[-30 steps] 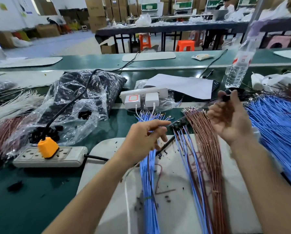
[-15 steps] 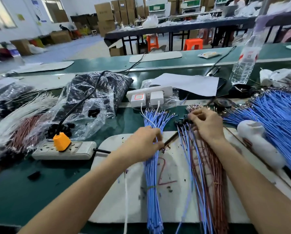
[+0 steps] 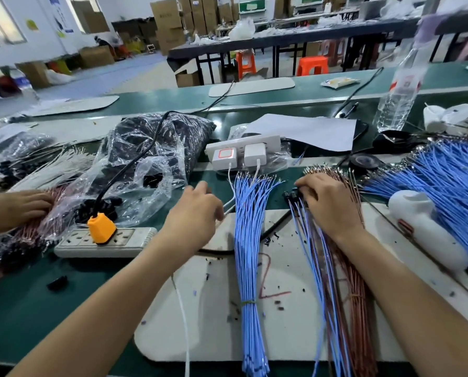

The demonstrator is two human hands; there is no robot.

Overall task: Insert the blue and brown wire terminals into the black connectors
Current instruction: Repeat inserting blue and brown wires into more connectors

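I can make out only one mark: a red hand-drawn figure point(image 3: 264, 277), a 2 or a Z, on the white mat point(image 3: 214, 322) at six o'clock. The left charger point(image 3: 224, 157) at twelve o'clock carries a plain red square outline. The bottle point(image 3: 398, 99) at two o'clock has a red-and-white label too blurred to read, and so is the print on the far boxes point(image 3: 167, 14).

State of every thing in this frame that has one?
Left hand: curled, grip unclear.
Right hand: fingers curled on connectors.
Blue bundle: tied, lying flat.
Orange plug: plugged into strip.
Chargers: plugged in.
Bottle: standing.
Bag: open.
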